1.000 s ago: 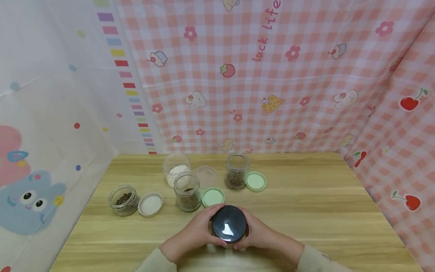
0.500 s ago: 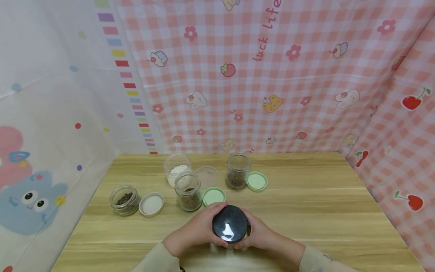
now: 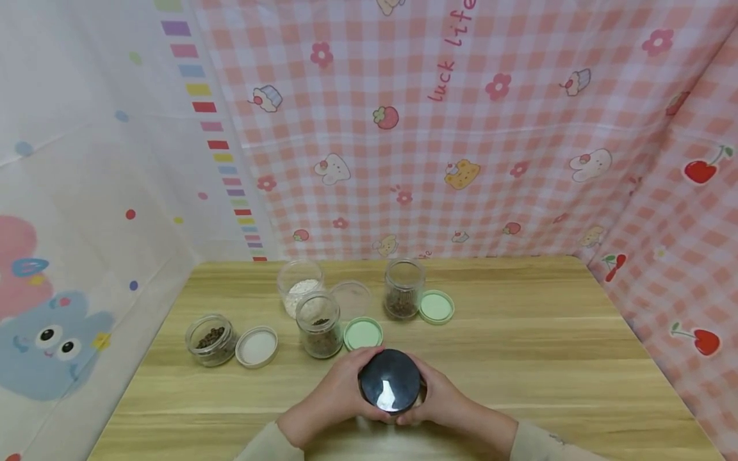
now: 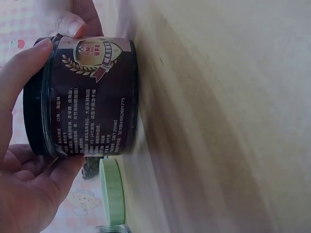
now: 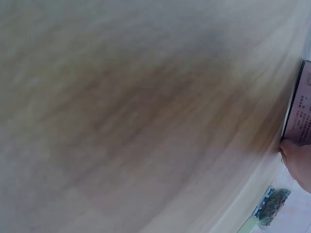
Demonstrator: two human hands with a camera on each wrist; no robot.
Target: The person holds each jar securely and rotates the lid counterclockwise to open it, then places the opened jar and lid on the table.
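Observation:
A round jar with a black lid (image 3: 389,380) stands on the table near its front, in the middle of the head view. In the left wrist view its dark brown label (image 4: 92,97) with white print and an emblem shows. My left hand (image 3: 341,388) grips the jar from the left, thumb on the near side and fingers around the far side. From the right my right hand (image 3: 437,392) grips the same jar; in the right wrist view only a bit of that hand (image 5: 299,162) shows beside the label. The lid sits on the jar.
Behind the hands stand open jars: one with dark pellets (image 3: 211,339), one with dark bits (image 3: 319,330), one with white grains (image 3: 301,291), a ribbed one (image 3: 403,291). Lids lie beside them: white (image 3: 256,347), green (image 3: 362,333), another green (image 3: 435,307), clear (image 3: 352,298). Printed cloth walls surround the table.
Both hands stay around the black-lidded jar, with only slight shifts of the fingers and the lid's position. The other jars and lids have not moved.

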